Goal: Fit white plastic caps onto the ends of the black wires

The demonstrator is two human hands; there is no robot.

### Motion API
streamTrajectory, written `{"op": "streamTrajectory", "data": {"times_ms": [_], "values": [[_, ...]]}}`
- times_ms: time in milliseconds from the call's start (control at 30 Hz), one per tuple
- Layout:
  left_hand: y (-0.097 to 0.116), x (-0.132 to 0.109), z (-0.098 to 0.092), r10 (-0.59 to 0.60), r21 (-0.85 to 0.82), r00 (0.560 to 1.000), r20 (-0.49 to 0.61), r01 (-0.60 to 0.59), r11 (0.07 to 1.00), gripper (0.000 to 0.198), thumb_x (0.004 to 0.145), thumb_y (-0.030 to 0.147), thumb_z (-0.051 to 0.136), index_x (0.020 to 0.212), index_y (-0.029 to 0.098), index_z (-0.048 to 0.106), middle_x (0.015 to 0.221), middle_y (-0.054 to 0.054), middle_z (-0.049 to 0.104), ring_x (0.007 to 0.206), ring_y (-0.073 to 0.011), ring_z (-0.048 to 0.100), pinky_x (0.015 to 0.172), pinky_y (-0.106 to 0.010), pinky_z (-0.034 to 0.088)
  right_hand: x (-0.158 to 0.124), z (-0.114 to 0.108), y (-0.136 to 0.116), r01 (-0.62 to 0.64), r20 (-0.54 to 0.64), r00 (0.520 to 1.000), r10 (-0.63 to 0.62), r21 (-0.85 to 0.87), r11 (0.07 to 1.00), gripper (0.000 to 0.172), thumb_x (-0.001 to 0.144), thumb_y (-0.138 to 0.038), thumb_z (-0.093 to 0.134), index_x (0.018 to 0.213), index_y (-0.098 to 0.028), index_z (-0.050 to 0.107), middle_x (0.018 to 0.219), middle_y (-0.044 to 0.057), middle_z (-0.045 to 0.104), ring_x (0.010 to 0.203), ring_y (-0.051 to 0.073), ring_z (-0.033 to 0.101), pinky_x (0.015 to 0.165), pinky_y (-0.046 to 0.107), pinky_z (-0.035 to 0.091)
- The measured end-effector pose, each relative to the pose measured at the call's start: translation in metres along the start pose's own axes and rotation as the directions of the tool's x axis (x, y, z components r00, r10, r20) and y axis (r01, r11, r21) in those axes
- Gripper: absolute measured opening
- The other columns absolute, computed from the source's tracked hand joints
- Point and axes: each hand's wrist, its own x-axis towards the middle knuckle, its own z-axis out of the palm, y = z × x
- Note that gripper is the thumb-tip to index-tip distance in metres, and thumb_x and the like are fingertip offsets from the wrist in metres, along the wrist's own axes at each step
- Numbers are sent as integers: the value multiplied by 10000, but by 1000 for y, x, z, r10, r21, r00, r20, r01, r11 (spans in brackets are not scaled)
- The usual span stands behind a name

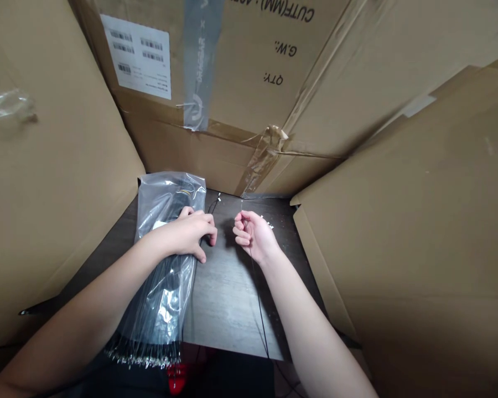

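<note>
Head camera view - we look down into a narrow space walled in by cardboard boxes [419, 221], with a dark wood-grain surface [228, 298] at the bottom.

Our left hand [188, 233] lies palm down on a clear plastic bag [166, 199] that rests along the left part of the surface. The fingers are loosely bent over the bag's right edge, with the tips touching the surface just beside it. A fine strand rises near those fingertips, but we cannot tell whether the hand pinches it. The bag holds a bundle of black cords [166, 298], and their metal tips [143, 359] stick out of its near, open end past the surface's edge.

Our right hand [253, 235] sits just to the right, apart from the left, with a bare strip of surface between them. Its fingers are curled in tight and pinch a single thin black cord [260, 309], which runs from the fingertips under the wrist and down toward us, past the near edge of the surface.

A few small pale bits [269, 224] lie just beyond the right hand. The box at the back carries a white label [139, 55] and a strip of grey tape [199, 61] - its print reads upside down from here.
</note>
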Motion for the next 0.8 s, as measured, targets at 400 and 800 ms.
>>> {"op": "streamTrajectory", "data": {"times_ms": [400, 800], "values": [[14, 21, 19, -359, -718, 816, -454, -96, 690, 242, 877, 328, 645, 991, 135, 737, 818, -60, 751, 676, -155, 668, 678, -292, 531, -3, 16, 30, 273, 125, 962, -243, -410, 870, 336, 718, -501, 734, 706, -181, 632, 506, -65, 479, 376, 41, 251, 349, 200, 161], [14, 27, 19, -435, -903, 838, -328, -144, 404, 209, 753, 307, 773, 849, 121, 771, 716, -26, 704, 578, -94, 583, 584, -235, 499, 13, -41, -12, 201, 89, 579, -810, -979, 36, 220, 851, -212, 524, 845, -183, 742, 865, 85, 704, 752, 212, 628, 743, 341, 467]]}}
